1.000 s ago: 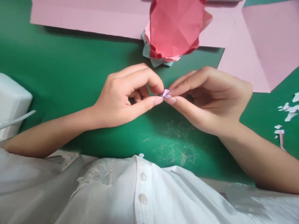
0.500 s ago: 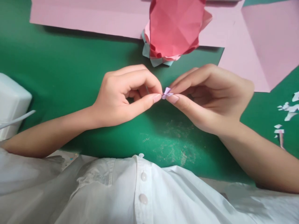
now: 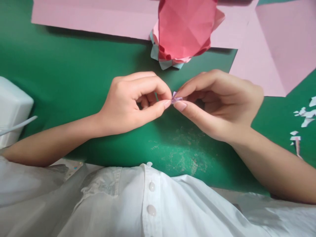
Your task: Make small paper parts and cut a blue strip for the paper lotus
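Note:
Between my fingertips is a small folded piece of lilac paper (image 3: 176, 98), with its points sticking out toward the right. My left hand (image 3: 138, 98) pinches its left side with thumb and forefinger. On the other side, my right hand (image 3: 217, 102) has thumb and fingertips closed at the paper's right edge. My fingers cover part of the paper, so its full shape is hidden. Just beyond my hands sits a red folded paper flower (image 3: 186, 28) with pink and pale blue-green layers under it.
Pink paper sheets (image 3: 98, 18) lie along the far side of the green table (image 3: 61, 72), with a creased pink sheet (image 3: 288, 42) at the right. Small paper scraps (image 3: 307, 115) lie at the right edge. A white box-like object (image 3: 13, 105) with a pale cord stands at the left.
My right hand has shifted slightly left and its thumb sits closer to the left thumb. The lilac paper has turned a little between the fingertips. My left hand has dipped slightly nearer me.

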`<state>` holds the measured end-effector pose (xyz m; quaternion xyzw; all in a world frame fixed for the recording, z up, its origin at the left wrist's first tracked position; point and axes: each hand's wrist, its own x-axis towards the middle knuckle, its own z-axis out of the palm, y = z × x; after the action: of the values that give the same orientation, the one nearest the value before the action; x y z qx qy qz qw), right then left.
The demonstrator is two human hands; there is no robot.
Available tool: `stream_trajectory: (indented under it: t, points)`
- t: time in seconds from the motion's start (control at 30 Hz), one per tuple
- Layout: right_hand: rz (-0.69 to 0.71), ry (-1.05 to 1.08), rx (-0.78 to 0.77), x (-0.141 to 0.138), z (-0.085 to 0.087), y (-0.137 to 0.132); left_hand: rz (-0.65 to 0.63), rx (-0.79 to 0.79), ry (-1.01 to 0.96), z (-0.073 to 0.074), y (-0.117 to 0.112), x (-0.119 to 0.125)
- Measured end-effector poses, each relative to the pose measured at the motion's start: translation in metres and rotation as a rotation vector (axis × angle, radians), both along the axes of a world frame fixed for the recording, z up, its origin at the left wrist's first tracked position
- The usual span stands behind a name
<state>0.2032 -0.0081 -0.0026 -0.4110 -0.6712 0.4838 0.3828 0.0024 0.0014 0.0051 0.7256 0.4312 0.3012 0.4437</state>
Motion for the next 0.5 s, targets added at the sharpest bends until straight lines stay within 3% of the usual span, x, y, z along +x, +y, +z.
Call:
stream_trajectory:
  t: [0.2, 0.5]
  points:
    - [-0.024, -0.05, 0.055, -0.0001, -0.0021, -0.0016, 0.023, -0.003, 0.014, -0.0007, -0.0012, 0.0014]
    - [-0.053, -0.023, -0.012, -0.0021, 0.0014, -0.0015, -0.017, -0.03, 0.006, 0.002, 0.0018, -0.0008]
